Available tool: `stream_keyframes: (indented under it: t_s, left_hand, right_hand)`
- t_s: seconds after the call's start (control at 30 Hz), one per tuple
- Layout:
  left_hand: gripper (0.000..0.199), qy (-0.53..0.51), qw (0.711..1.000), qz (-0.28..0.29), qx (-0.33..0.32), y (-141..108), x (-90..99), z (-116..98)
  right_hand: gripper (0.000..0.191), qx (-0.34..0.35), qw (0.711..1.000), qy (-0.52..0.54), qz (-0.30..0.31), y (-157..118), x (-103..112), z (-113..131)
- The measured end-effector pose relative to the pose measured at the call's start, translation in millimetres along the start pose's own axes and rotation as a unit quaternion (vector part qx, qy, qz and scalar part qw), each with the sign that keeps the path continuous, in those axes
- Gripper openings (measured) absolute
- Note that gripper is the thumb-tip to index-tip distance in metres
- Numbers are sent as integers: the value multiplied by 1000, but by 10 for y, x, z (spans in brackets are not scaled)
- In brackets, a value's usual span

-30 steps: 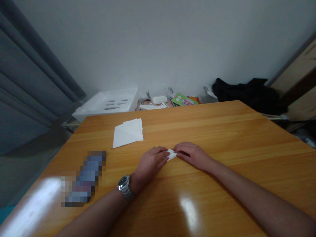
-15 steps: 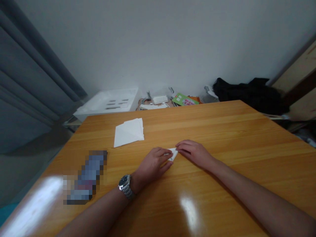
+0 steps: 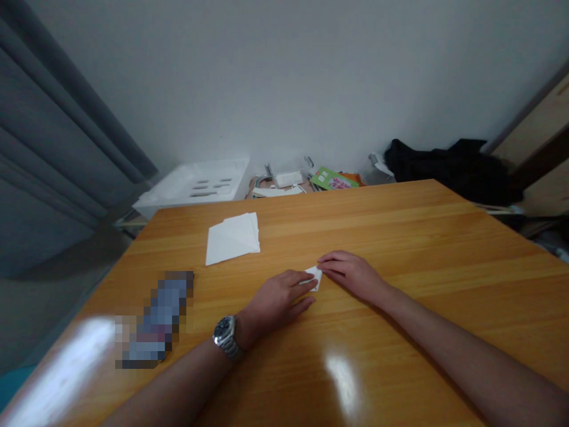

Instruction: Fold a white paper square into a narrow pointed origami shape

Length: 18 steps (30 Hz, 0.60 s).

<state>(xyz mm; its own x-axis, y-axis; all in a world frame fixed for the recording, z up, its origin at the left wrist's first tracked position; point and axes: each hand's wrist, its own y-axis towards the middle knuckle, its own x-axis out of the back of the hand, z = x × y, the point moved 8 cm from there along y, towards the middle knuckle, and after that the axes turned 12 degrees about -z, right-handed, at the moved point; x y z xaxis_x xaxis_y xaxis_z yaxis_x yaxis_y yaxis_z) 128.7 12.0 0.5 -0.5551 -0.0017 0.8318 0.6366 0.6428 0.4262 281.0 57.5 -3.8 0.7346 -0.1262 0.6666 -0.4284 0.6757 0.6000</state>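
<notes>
A small folded piece of white paper (image 3: 316, 274) lies on the wooden table between my two hands. My left hand (image 3: 283, 296), with a metal watch (image 3: 226, 335) on its wrist, lays its stretched fingers across the paper's left part and hides some of it. Its thumb stands apart, near the lower edge. At the upper right corner, my right hand (image 3: 349, 272) holds the paper with its fingertips pressed together. Further back on the left, several white sheets (image 3: 232, 238) rest in a loose stack, apart from both hands.
A pixelated, phone-like object (image 3: 160, 320) lies on the left of the table (image 3: 400, 225). Beyond the far edge are a white foam tray (image 3: 195, 178), a green booklet (image 3: 332, 179) and black cloth (image 3: 448, 172). A grey curtain (image 3: 57, 118) hangs at left.
The fingers of my left hand have loosened and spread a little, the thumb moving down off the paper. The folded paper has turned slightly. My right hand stays at its corner.
</notes>
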Motion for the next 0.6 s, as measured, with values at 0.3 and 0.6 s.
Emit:
stream_keyframes:
  t_s: [0.3,0.6]
  left_hand:
    - [36,34,999,8,-24,3,-21,-49]
    - [33,22,1000,-7,-15,10,-15,-41]
  right_hand:
    - [25,14,999,23,22,11,58,66]
    - [26,12,999,2,31,8,83,35]
